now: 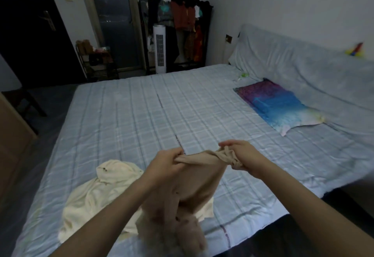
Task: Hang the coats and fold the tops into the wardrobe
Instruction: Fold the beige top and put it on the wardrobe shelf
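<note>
A tan top point(194, 187) hangs in the air over the near edge of the bed point(141, 110). My left hand point(165, 162) grips its upper edge on the left. My right hand point(241, 158) pinches the bunched upper edge on the right. The fabric stretches between the two hands and drops down toward me. A cream garment point(95, 196) lies crumpled on the bed, to the left of and partly behind the tan top.
A multicoloured pillow point(277, 106) lies at the right of the bed, beside a pale blue covered headboard point(303, 64). At the far wall stand a clothes rack with hanging garments point(182, 17), a white tower fan point(159, 49) and a small shelf point(97, 60). A dark door point(30, 29) is at the left.
</note>
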`<state>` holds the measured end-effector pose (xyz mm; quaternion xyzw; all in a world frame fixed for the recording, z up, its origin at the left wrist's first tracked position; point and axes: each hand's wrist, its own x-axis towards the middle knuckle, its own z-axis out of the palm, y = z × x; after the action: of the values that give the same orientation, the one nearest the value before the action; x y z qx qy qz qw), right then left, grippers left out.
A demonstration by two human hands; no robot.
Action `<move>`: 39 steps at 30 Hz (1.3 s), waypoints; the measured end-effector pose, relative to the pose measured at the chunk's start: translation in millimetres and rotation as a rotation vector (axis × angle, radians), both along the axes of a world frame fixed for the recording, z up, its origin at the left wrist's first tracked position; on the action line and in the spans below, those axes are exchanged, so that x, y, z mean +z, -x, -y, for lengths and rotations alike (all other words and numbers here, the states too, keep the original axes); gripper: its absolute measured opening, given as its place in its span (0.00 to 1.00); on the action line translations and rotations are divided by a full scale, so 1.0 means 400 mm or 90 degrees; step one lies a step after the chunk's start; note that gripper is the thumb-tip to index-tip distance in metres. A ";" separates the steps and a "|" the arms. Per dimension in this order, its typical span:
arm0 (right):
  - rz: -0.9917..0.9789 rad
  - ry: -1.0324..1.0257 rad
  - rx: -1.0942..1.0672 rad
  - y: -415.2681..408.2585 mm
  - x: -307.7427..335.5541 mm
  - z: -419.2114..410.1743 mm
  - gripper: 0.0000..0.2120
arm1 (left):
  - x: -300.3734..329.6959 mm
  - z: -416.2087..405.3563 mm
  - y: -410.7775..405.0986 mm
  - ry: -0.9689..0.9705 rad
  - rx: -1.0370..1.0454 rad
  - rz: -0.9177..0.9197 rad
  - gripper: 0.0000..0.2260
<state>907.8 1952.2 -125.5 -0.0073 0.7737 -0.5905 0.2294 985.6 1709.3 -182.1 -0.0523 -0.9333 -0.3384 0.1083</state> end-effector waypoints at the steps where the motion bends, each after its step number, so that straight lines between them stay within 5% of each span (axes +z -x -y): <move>1: 0.005 -0.048 0.053 0.016 0.004 -0.011 0.13 | 0.025 0.011 0.022 0.129 -0.033 -0.023 0.13; 4: -0.046 -0.217 0.312 0.060 0.033 -0.044 0.24 | 0.108 0.029 0.106 0.322 -0.077 -0.108 0.19; 6: -0.160 -0.325 0.422 0.111 0.059 -0.064 0.19 | 0.159 0.036 0.180 0.420 -0.068 -0.088 0.24; 9: -0.408 -0.505 0.439 0.245 0.105 -0.100 0.08 | 0.230 0.051 0.293 0.653 -0.092 -0.001 0.27; 11: -0.537 -0.634 0.409 0.348 0.152 -0.134 0.10 | 0.261 0.064 0.355 0.795 -0.125 0.049 0.23; 13: -0.548 -0.625 0.381 0.452 0.198 -0.173 0.15 | 0.266 0.098 0.409 0.721 -0.092 0.111 0.16; 18: -0.505 -0.570 0.348 0.699 0.256 -0.258 0.15 | 0.277 0.121 0.552 0.182 0.121 0.107 0.07; 21: -0.749 -0.515 0.309 0.811 0.257 -0.283 0.16 | 0.311 0.072 0.635 0.040 0.176 0.074 0.05; 25: -0.826 -0.522 0.313 0.936 0.246 -0.298 0.03 | 0.353 0.040 0.719 0.130 0.190 0.081 0.01; 30: -0.687 -0.643 0.268 1.053 0.181 -0.338 0.04 | 0.335 0.060 0.732 0.262 0.191 0.053 0.18; 34: -0.604 -0.634 0.272 1.146 0.124 -0.343 0.04 | 0.236 0.127 0.738 0.447 0.210 0.122 0.06; 37: -0.557 -0.555 0.249 1.196 0.090 -0.304 0.06 | 0.173 0.189 0.750 0.337 0.312 0.100 0.10; 39: -0.529 -0.487 0.203 1.226 0.065 -0.272 0.09 | 0.147 0.208 0.772 0.148 0.425 0.116 0.09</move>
<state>417.5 2060.8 -99.4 -0.2712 0.9463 -0.1749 -0.0210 676.7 1626.2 -123.3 0.2738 -0.9370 -0.1790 0.1225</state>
